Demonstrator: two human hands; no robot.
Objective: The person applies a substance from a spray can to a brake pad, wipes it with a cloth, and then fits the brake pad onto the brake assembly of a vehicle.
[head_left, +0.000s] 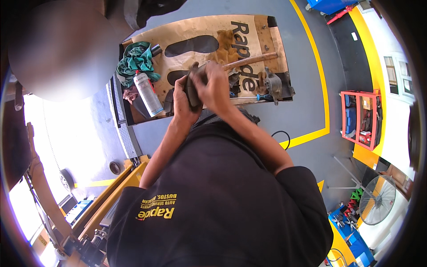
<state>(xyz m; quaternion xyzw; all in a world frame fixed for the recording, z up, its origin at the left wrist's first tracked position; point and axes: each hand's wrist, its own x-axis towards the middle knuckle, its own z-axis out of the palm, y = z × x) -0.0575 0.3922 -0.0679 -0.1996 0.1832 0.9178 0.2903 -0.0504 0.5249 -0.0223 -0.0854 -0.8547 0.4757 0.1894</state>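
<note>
A dark, flat block that looks like a brake pad [192,92] is held upright over the near side of a paper-covered work tray [189,27]. Around its left side wrap the fingers and thumb of my left hand [182,102], closed on it. My right hand [215,86] is curled against the pad's upper right face, its fingers bent and slightly blurred. Whatever may lie between those fingers and the pad is hidden. Just beyond my right hand lies a wooden handle [253,60], and a brown cloth [224,49] rests by it.
Left on the tray are a green rag [137,58] and a spray can [148,95]. A rusty metal bracket [273,85] and a blue-handled tool [264,97] lie right. A large blurred shape [62,49] hangs at upper left. A red shelf [361,119] and fan [378,199] stand right.
</note>
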